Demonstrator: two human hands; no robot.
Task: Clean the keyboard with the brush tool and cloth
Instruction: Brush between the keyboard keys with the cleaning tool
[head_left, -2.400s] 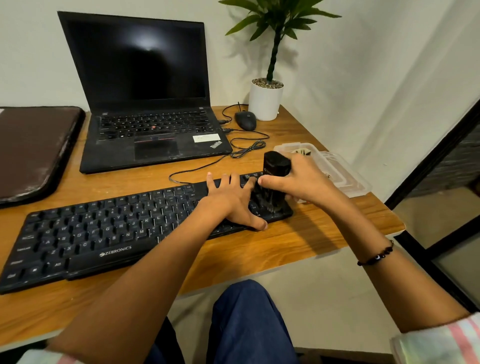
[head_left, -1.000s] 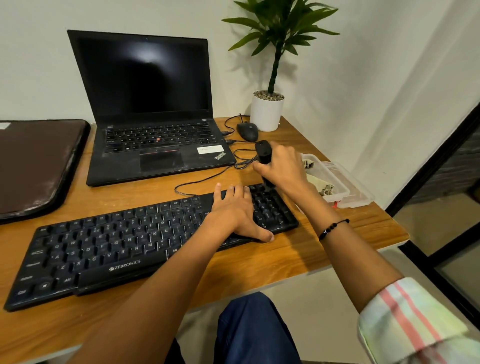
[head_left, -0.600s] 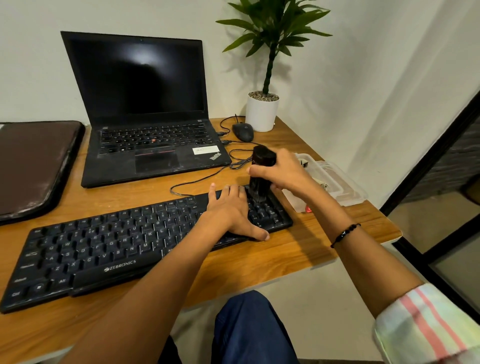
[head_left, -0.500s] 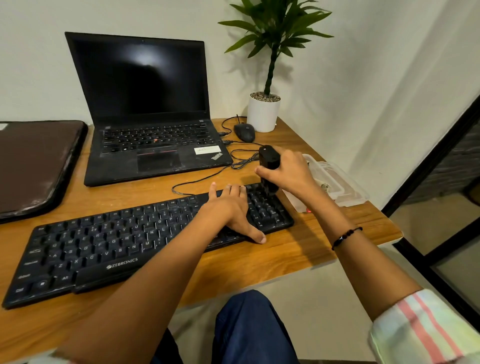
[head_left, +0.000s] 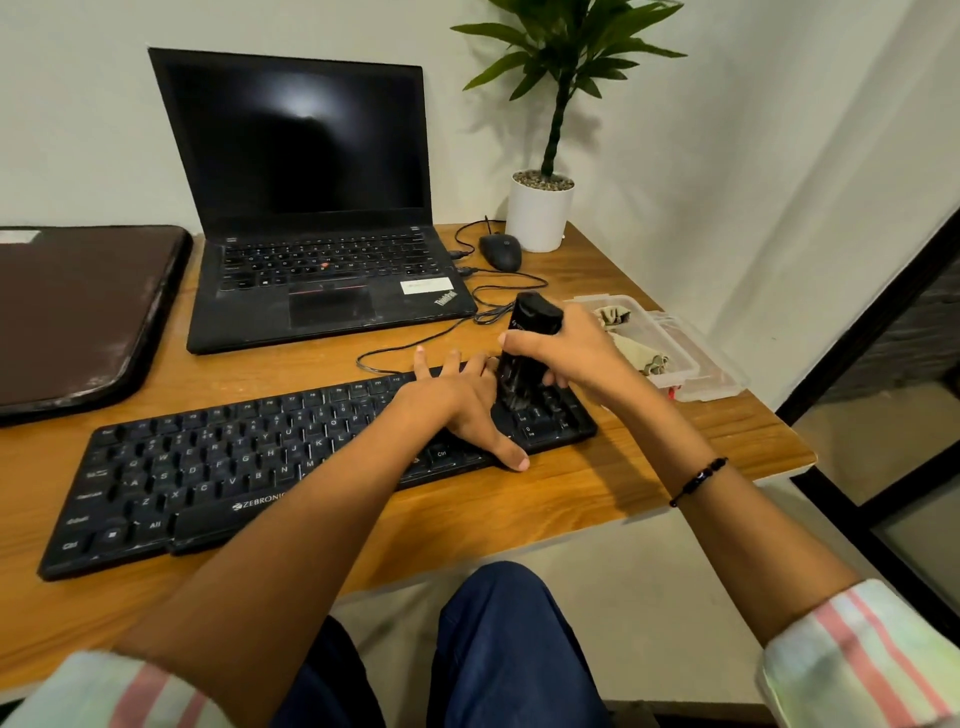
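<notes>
1. The long black plastic keyboard (head_left: 291, 457) lies on the wooden counter (head_left: 597, 493).
2. The right hand (head_left: 566, 353) has its fingers wrapped around the tall black brush tool (head_left: 524, 353), which stands on the keyboard's right end.
3. The left hand (head_left: 457, 400) rests flat on the keys, fingers spread.
4. A crumpled tan cloth (head_left: 634, 343) sits in the clear plastic box (head_left: 696, 374) nearby.
</notes>
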